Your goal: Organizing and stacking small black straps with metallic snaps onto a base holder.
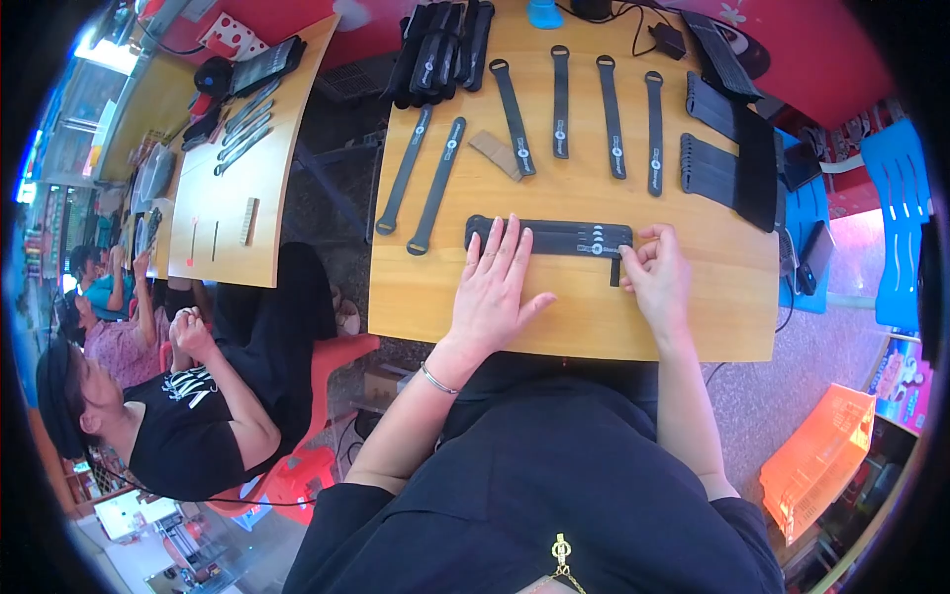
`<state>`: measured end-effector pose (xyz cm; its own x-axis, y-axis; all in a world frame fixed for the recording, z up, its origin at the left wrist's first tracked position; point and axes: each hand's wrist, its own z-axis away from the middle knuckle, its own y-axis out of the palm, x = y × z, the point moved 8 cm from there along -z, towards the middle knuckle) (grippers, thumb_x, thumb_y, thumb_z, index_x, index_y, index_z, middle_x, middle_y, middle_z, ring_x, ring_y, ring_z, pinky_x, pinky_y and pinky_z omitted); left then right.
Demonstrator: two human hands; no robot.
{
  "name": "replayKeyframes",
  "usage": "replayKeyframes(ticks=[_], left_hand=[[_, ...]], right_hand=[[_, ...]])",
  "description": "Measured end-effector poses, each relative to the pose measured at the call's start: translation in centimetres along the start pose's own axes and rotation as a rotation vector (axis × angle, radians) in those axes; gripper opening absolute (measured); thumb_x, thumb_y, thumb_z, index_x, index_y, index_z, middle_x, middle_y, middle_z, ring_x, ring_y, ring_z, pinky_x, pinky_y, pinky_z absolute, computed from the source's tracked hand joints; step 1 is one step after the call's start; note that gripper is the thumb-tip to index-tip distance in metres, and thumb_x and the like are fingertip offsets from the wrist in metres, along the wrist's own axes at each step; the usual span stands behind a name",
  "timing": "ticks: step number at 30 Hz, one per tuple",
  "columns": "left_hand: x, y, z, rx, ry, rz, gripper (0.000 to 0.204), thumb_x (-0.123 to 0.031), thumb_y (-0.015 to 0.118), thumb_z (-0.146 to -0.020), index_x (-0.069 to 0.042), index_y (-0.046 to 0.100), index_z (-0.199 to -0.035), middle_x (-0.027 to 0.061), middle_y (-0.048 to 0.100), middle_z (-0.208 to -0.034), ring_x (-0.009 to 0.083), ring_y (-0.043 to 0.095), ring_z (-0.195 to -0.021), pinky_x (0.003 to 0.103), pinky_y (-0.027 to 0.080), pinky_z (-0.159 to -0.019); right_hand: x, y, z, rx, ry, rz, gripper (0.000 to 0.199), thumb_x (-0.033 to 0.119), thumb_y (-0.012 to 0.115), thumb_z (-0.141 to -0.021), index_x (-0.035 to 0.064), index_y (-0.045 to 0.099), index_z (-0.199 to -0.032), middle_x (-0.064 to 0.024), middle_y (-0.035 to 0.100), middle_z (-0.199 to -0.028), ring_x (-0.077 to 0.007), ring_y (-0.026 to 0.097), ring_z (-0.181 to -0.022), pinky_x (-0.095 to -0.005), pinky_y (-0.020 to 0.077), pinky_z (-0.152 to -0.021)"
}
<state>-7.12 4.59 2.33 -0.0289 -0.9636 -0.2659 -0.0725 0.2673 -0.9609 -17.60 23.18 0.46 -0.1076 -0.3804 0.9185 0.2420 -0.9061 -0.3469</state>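
A fanned stack of black straps (562,236) lies crosswise on the wooden table in front of me, its slotted rounded ends toward the left. My left hand (498,287) rests flat on the stack's left part with fingers stretched out. At the right end, my right hand (657,277) is closed in a pinch by the stack's edge. A short narrow black strip (615,273) sticks out toward me from under the stack, at those fingertips. Just what the pinch holds is partly hidden.
Single black straps (561,104) lie spaced out beyond the stack, near a brown cardboard piece (498,154). A thick strap bundle (442,51) sits far left; more straps (727,170) lie at right. On the left, a person (208,406) sits by another table (230,223). An orange crate (819,460) stands lower right.
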Motion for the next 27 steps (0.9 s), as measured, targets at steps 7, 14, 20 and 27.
replayKeyframes(ticks=[7,14,20,27], left_hand=[[-1.1,0.4,-0.4,0.047,0.046,-0.009,0.088,-0.056,0.054,-0.084,0.003,0.027,-0.144,0.0195,0.020,-0.153,0.0329,0.018,-0.143,0.047,0.016,-0.114],[-2.7,1.3,-1.2,0.058,0.079,-0.020,0.094,-0.064,0.048,-0.083,0.004,0.025,-0.145,0.0203,0.017,-0.154,0.0328,0.014,-0.144,0.047,0.013,-0.115],[-2.8,1.4,-1.3,0.066,0.071,-0.011,0.093,-0.062,0.050,-0.083,0.002,0.025,-0.145,0.0210,0.016,-0.154,0.0337,0.014,-0.144,0.048,0.013,-0.115],[-2.9,1.2,-1.3,0.049,0.085,0.020,0.085,-0.060,0.052,-0.083,-0.008,0.030,-0.146,0.0208,0.017,-0.154,0.0347,0.015,-0.143,0.050,0.013,-0.114]], right_hand=[[0.1,-0.1,0.0,-0.005,0.001,-0.030,0.027,0.003,0.065,-0.085,0.0017,0.046,-0.105,-0.0030,0.053,-0.064,-0.0096,0.058,-0.050,-0.0238,0.0454,-0.044],[0.3,-0.2,0.0,-0.005,0.015,-0.020,0.026,0.003,0.064,-0.085,0.0015,0.046,-0.105,-0.0029,0.054,-0.064,-0.0094,0.058,-0.050,-0.0233,0.0454,-0.044],[-0.1,-0.1,0.0,-0.003,0.031,-0.033,0.025,0.003,0.064,-0.085,0.0016,0.047,-0.104,-0.0026,0.053,-0.064,-0.0093,0.058,-0.050,-0.0233,0.0455,-0.044],[-1.0,-0.8,0.9,-0.045,-0.111,-0.157,0.018,0.002,0.062,-0.088,0.0010,0.049,-0.100,-0.0023,0.054,-0.068,-0.0072,0.057,-0.053,-0.0220,0.0464,-0.047]])
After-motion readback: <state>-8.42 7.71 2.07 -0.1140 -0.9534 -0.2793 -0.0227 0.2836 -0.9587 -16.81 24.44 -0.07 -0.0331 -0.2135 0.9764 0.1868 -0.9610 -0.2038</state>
